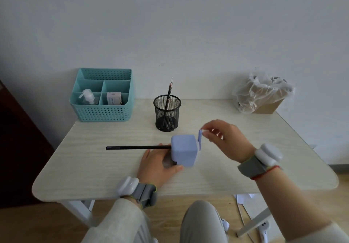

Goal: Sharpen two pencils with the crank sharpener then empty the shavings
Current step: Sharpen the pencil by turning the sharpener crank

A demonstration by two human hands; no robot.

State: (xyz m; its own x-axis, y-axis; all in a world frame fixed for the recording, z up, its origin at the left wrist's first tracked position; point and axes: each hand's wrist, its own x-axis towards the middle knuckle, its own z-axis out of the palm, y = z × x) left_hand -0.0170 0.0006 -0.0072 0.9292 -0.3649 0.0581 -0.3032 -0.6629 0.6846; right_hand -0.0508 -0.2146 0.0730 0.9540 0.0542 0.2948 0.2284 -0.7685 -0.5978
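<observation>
Near the middle of the table (94, 167), toward its front edge, stands the lilac crank sharpener (184, 151). A black pencil (137, 147) sticks out of its left face, lying level and pointing toward the left edge; its tip is hidden inside the body. The left hand (157, 167) is closed around the sharpener's lower left front, fingers hidden behind it. The right hand (224, 141) pinches the knob of the crank handle (200, 137) between thumb and fingertips; motion blur smears the fingers. Toward the back edge a black mesh cup (167, 113) holds a second pencil (169, 93), leaning upright. At the back left corner sits a teal organiser (103, 110); at the back right corner a bag-lined box (264, 95), its contents unclear
</observation>
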